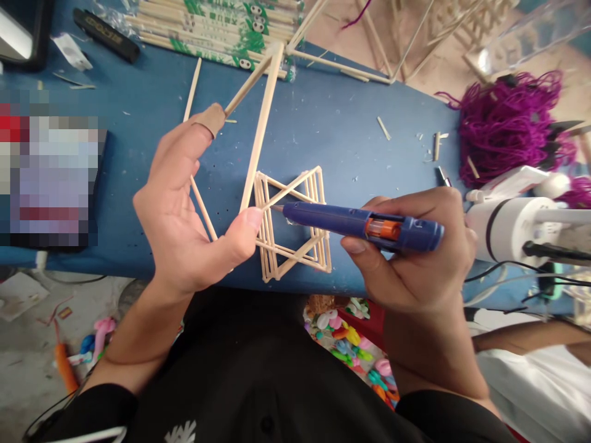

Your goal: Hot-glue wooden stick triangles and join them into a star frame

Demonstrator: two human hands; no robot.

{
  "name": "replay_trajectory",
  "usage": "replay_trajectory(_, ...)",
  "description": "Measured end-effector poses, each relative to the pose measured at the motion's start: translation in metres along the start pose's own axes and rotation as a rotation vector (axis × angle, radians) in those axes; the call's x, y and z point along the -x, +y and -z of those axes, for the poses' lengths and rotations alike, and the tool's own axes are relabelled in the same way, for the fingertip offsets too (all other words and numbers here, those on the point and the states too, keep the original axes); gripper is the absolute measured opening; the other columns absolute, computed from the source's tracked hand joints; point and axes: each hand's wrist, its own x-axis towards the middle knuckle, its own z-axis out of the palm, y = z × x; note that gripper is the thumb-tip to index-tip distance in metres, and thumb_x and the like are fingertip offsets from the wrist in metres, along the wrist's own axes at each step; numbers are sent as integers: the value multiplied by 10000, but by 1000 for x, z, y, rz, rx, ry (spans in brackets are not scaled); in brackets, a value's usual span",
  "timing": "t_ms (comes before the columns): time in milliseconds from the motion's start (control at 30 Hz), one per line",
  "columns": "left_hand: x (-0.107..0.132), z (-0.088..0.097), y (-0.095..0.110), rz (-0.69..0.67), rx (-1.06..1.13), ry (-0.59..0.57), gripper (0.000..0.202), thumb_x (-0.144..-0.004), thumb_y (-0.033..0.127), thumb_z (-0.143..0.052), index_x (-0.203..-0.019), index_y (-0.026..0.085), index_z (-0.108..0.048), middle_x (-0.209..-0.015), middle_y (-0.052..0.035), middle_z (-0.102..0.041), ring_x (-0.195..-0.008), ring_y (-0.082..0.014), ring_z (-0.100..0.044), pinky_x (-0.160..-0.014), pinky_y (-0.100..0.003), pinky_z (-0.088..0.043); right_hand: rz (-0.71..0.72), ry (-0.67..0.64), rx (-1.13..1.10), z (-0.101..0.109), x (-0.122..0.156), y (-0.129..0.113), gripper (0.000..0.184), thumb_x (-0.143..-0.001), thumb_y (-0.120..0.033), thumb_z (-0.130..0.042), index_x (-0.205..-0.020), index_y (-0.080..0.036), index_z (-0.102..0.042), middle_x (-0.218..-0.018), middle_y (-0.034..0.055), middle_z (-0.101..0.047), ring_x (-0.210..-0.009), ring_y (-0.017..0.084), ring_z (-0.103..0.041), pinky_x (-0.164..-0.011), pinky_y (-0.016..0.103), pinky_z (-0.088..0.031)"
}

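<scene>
My left hand (184, 209) grips a frame of joined wooden chopsticks (263, 123), its thumb pressed near a lower end. A tan wrap covers one fingertip. My right hand (415, 246) is wrapped round a blue pen-shaped tool (332, 218) with a thin pointed tip and an orange part in its side window. The tip is close to my left thumb and the stick joint; whether it touches, I cannot tell. Just below and beyond, a smaller star-shaped wooden stick structure (295, 253) sits on the blue table.
Packs of chopsticks (217, 27) and a black marker-like object (106, 35) lie at the back. A phone (55, 178) is at left. Purple yarn (510, 126) and a white device (503, 231) stand at right. Another person's arm (530, 335) shows lower right.
</scene>
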Motion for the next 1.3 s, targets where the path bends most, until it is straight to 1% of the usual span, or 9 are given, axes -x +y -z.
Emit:
replay_trajectory(100,-2,-2,5,13,-7,106,608,-807,536,-823,-1394,383,-790,-1476,-50,-727,-1412,-485,-636,-1097,-786,-529,46,4,-6,-2,0,1,449,-877,-577,-841,-1187,-297,-677,-974,37,-750,-720,234,-729,-578,369,-569)
replay_trajectory(200,-2,-2,4,11,-1,105,636,-792,527,-831,-1407,371,-788,-1476,-50,-730,-1406,-486,-639,-1112,-782,-524,61,-1,-50,-4,1,1,439,-889,-542,-842,-1223,-316,-668,-971,26,-745,-771,258,-768,-608,388,-589)
replay_trajectory(333,-2,-2,1,2,-8,113,641,-784,534,-833,-1405,384,-789,-1470,-39,-738,-1385,-488,-654,-1082,-787,-539,36,-4,-45,-3,1,-1,418,-887,-558,-840,-1189,-316,-679,-942,33,-755,-803,284,-787,-607,400,-598)
replay_trajectory(533,-3,-2,5,20,-25,102,638,-804,539,-824,-1418,372,-780,-1466,-55,-734,-1396,-484,-655,-1065,-755,-560,44,2,18,-3,-1,-4,403,-887,-562,-830,-1172,-314,-691,-936,33,-776,-721,246,-748,-564,369,-565)
replay_trajectory(700,-2,-2,5,12,-22,112,644,-787,549,-846,-1406,381,-788,-1459,-48,-740,-1383,-484,-663,-1064,-754,-569,78,31,-12,-4,-2,-2,392,-879,-549,-843,-1154,-317,-689,-956,31,-776,-643,220,-692,-530,372,-526)
replay_trajectory(867,-3,-3,6,19,-14,117,650,-781,502,-830,-1413,353,-792,-1450,-59,-743,-1374,-477,-663,-1115,-767,-550,-1,-7,-28,-4,-3,0,430,-855,-603,-852,-1118,-310,-680,-911,34,-746,-649,224,-670,-535,380,-524)
replay_trajectory(933,-3,-3,6,19,-10,117,639,-786,515,-832,-1405,360,-794,-1448,-60,-743,-1382,-482,-659,-1109,-773,-553,3,-12,-20,-5,-2,1,443,-856,-619,-841,-1122,-305,-677,-892,31,-733,-644,223,-659,-533,382,-520)
replay_trajectory(1067,-3,-3,6,5,-9,115,601,-808,526,-836,-1391,387,-791,-1447,-72,-737,-1391,-492,-659,-1050,-778,-576,36,-11,-13,-6,0,3,418,-887,-601,-810,-1148,-303,-673,-882,28,-718,-632,222,-641,-528,389,-502)
replay_trajectory(1300,-2,-2,7,41,-1,117,640,-767,494,-857,-1395,385,-796,-1456,-51,-740,-1384,-479,-658,-1097,-770,-549,-38,-17,-18,-1,-1,0,402,-886,-589,-822,-1160,-325,-695,-905,39,-725,-690,243,-664,-574,405,-509)
